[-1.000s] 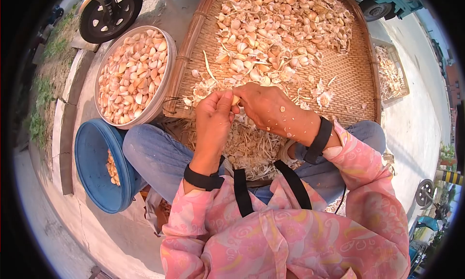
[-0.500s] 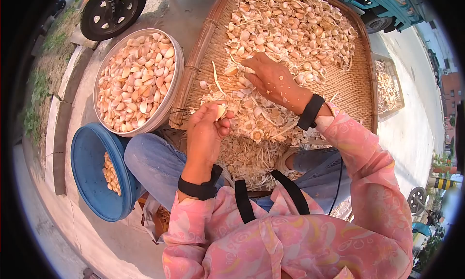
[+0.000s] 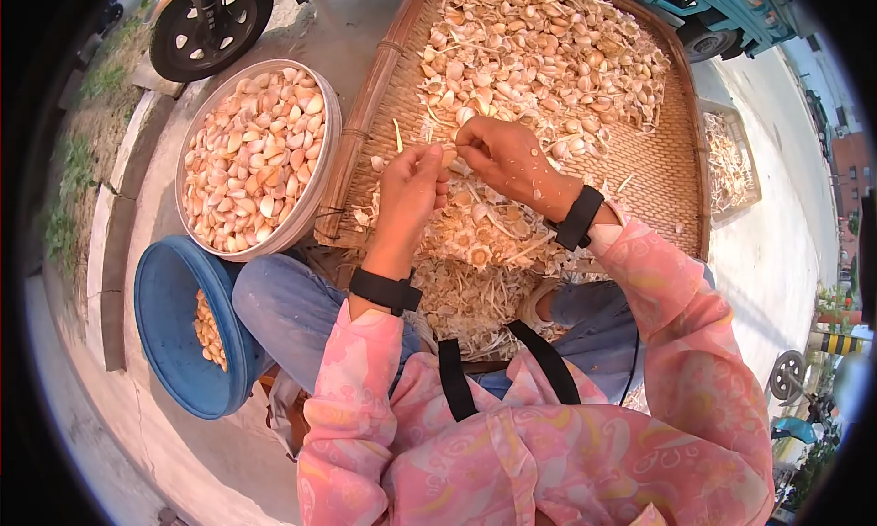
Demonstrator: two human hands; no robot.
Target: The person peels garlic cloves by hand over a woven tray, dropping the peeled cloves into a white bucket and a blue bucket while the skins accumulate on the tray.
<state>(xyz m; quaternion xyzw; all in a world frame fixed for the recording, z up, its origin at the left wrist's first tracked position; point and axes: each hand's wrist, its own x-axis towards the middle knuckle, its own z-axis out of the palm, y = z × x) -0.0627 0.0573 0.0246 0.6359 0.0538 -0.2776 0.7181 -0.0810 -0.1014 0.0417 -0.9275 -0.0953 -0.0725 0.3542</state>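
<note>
Above the woven tray (image 3: 365,115), my left hand (image 3: 413,186) pinches a pale garlic clove (image 3: 448,157) between thumb and fingers. Just to its right, my right hand (image 3: 512,160) has its fingers closed near the same clove; what they hold is too small to make out. Loose garlic cloves (image 3: 548,55) cover the tray's far part. Below my hands lies a heap of papery skins and root ends (image 3: 480,243), which spills over the tray's near edge towards my legs.
A white tub (image 3: 333,147) full of cloves stands at the left, above a tilted blue bucket (image 3: 164,334) with some cloves. A crate (image 3: 754,174) of scraps is right of the tray. Wheeled vehicles (image 3: 210,32) stand beyond.
My left hand has moved up and to the right with the clove. My right hand has come slightly down beside it, so the two hands are now almost together.
</note>
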